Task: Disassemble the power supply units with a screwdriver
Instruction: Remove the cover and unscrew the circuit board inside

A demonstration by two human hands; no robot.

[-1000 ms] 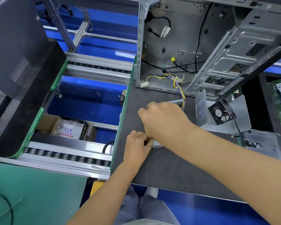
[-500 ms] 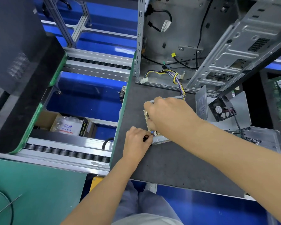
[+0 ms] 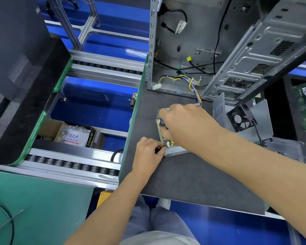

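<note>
Power supply [image 3: 173, 150]: opened, on counter [image 3: 193, 175] nr case [image 3: 198, 41]. Left hand [image 3: 147, 154] pinches small dark part at its corner; right hand [image 3: 185, 124] curled into board. Risk: wires snag, unit slides if pulled w/o bracing.

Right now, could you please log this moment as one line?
left hand: pinches small dark part | right hand: on open power supply unit | surface: grey mat

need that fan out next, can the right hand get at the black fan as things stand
Probably yes: the black fan lies uncovered just beside the right hand, nothing between them, though that hand now grips the power supply.
</note>
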